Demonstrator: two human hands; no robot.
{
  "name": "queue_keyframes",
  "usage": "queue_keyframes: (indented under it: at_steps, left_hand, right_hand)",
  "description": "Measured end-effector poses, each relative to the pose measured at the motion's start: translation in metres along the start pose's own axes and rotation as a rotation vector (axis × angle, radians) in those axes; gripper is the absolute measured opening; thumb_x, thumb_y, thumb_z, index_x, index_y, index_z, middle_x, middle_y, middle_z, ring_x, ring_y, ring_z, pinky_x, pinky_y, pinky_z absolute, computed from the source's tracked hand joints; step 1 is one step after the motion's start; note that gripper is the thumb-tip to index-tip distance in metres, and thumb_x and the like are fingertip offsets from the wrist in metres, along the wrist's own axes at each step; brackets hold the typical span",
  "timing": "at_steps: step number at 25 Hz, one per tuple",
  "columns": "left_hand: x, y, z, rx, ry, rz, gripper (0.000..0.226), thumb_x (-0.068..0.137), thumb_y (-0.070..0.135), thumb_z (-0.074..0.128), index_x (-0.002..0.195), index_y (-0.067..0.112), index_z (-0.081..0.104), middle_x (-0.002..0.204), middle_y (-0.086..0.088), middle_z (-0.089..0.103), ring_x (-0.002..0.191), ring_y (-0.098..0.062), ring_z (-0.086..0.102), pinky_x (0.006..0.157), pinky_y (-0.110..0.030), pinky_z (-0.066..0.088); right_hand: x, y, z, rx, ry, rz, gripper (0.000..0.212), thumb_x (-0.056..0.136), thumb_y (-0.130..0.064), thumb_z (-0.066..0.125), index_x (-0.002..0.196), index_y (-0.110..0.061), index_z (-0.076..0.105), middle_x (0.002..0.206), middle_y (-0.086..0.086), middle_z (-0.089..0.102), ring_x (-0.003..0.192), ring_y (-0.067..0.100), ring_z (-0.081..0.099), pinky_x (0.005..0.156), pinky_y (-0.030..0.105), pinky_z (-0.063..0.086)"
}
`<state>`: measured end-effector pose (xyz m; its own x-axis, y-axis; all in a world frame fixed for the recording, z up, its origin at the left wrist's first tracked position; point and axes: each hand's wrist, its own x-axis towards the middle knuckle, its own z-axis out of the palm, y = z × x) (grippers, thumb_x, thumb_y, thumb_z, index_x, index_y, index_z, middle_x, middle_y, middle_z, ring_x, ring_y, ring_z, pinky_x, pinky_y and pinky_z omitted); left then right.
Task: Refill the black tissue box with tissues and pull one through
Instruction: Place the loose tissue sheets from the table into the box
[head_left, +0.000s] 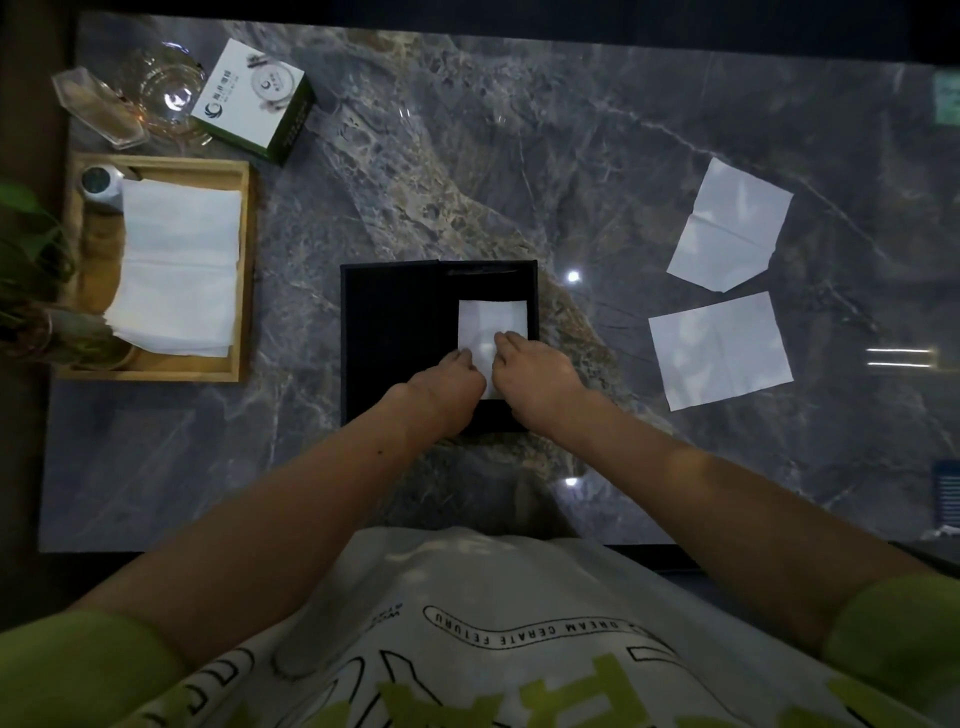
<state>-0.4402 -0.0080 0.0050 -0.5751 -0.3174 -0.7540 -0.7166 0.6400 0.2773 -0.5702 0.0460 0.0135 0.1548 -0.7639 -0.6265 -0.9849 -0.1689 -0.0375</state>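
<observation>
**Both hands on a folded tissue at the black box**

We find the fingers of the left hand (449, 376) curled and pressed onto the near left edge of a folded white tissue (491, 325). The fingers of the right hand (535, 369) are bent and laid on the tissue's near right part. Whether either hand pinches the sheet or only presses it down, we cannot tell. The two hands are nearly touching each other over the tissue's near end.

The tissue lies in the right half of the black tissue box (395, 338), which sits flat at the middle of the dark marbled surface (519, 156). The left half of the box shows only black.

To the right of the box, well apart from it, we note two loose white tissues: one near (719, 351), one farther back and tilted (730, 223). They lie apart from one another.

At the left stands a wooden tray (247, 270) carrying a stack of white tissues (179, 267) and a small round silver item (101, 187) in its far corner. Behind the tray we record a white and green carton (254, 101), a clear glass vessel (163, 91) and a clear plastic piece (96, 106). Green leaves (26, 249) show at the left edge.
</observation>
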Motion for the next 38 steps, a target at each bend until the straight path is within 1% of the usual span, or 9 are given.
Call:
queue_keyframes:
  at_steps: [5, 9, 12, 15, 20, 27, 32, 35, 38]
  left_hand:
    - [-0.003, 0.008, -0.007, 0.211, -0.051, -0.044, 0.062, 0.095, 0.019, 0.052, 0.149, 0.004, 0.027, 0.158, -0.018, 0.015, 0.143, -0.03, 0.025, 0.105, -0.044, 0.043]
    - [-0.004, 0.014, -0.006, 0.338, -0.078, -0.04, 0.064, 0.095, 0.03, 0.052, 0.15, 0.008, 0.027, 0.16, -0.019, 0.01, 0.142, -0.03, 0.027, 0.102, -0.042, 0.042]
    - [-0.007, 0.011, -0.007, 0.302, -0.068, -0.021, 0.066, 0.093, 0.031, 0.055, 0.149, 0.007, 0.029, 0.158, -0.017, 0.018, 0.139, -0.03, 0.031, 0.101, -0.042, 0.042]
    - [-0.016, 0.006, -0.007, 0.122, 0.036, 0.028, 0.054, 0.092, 0.024, 0.052, 0.141, 0.005, 0.039, 0.149, -0.016, 0.032, 0.13, -0.03, 0.041, 0.098, -0.043, 0.045]
    - [-0.033, -0.007, -0.003, -0.275, 0.451, 0.154, 0.043, 0.091, 0.018, 0.05, 0.134, 0.016, 0.052, 0.137, -0.003, 0.052, 0.118, -0.024, 0.056, 0.092, -0.039, 0.051]
    - [-0.02, 0.048, -0.024, -0.518, 0.547, 0.349, 0.034, 0.091, 0.017, 0.052, 0.125, 0.016, 0.058, 0.12, -0.004, 0.063, 0.108, -0.021, 0.06, 0.09, -0.038, 0.05]
    - [0.017, 0.122, -0.022, -0.819, 0.443, 0.189, 0.039, 0.086, 0.017, 0.06, 0.125, 0.015, 0.057, 0.116, -0.004, 0.063, 0.104, -0.017, 0.06, 0.091, -0.031, 0.05]
    - [0.048, 0.176, -0.016, -1.071, 0.388, -0.059, 0.048, 0.086, 0.016, 0.063, 0.132, 0.012, 0.048, 0.12, -0.007, 0.059, 0.103, -0.018, 0.058, 0.071, -0.019, 0.048]
    - [0.077, 0.223, -0.011, -1.288, 0.362, -0.268, 0.059, 0.085, 0.013, 0.067, 0.137, 0.007, 0.041, 0.126, -0.01, 0.054, 0.107, -0.023, 0.057, 0.078, -0.028, 0.049]
  right_hand:
    - [0.005, 0.001, 0.009, -0.199, -0.068, -0.041, 0.053, 0.093, -0.031, 0.055, 0.14, -0.009, 0.048, 0.151, 0.02, 0.034, 0.139, 0.028, 0.033, 0.121, 0.041, 0.015]
    - [0.003, 0.001, 0.011, -0.225, -0.083, -0.061, 0.051, 0.094, -0.034, 0.052, 0.14, -0.013, 0.047, 0.154, 0.021, 0.029, 0.142, 0.026, 0.03, 0.122, 0.04, 0.008]
    - [0.001, 0.003, 0.011, -0.183, -0.04, -0.068, 0.052, 0.092, -0.034, 0.054, 0.138, -0.011, 0.048, 0.151, 0.019, 0.036, 0.14, 0.025, 0.034, 0.122, 0.039, 0.008]
    - [-0.004, 0.003, 0.007, 0.01, 0.038, -0.046, 0.058, 0.091, -0.025, 0.054, 0.142, -0.001, 0.041, 0.153, 0.02, 0.033, 0.14, 0.027, 0.034, 0.122, 0.036, 0.009]
    - [-0.037, 0.008, 0.009, 0.468, 0.263, 0.056, 0.055, 0.091, -0.01, 0.048, 0.144, 0.001, 0.037, 0.155, 0.019, 0.031, 0.139, 0.032, 0.036, 0.116, 0.037, 0.029]
    - [-0.092, 0.04, 0.047, 0.977, 0.66, 0.455, 0.05, 0.087, -0.011, 0.052, 0.137, -0.003, 0.048, 0.134, 0.016, 0.054, 0.124, 0.027, 0.05, 0.107, 0.037, 0.04]
    - [-0.116, 0.117, 0.085, 1.069, 0.631, 0.69, 0.055, 0.089, -0.009, 0.058, 0.142, -0.008, 0.042, 0.139, 0.013, 0.049, 0.127, 0.027, 0.049, 0.106, 0.034, 0.039]
    - [-0.128, 0.174, 0.108, 1.053, 0.548, 0.681, 0.059, 0.089, -0.012, 0.06, 0.144, -0.008, 0.039, 0.142, 0.014, 0.047, 0.13, 0.029, 0.047, 0.107, 0.035, 0.038]
    - [-0.138, 0.22, 0.123, 1.029, 0.485, 0.704, 0.065, 0.089, -0.017, 0.063, 0.146, -0.008, 0.035, 0.148, 0.016, 0.041, 0.135, 0.031, 0.041, 0.111, 0.039, 0.036]
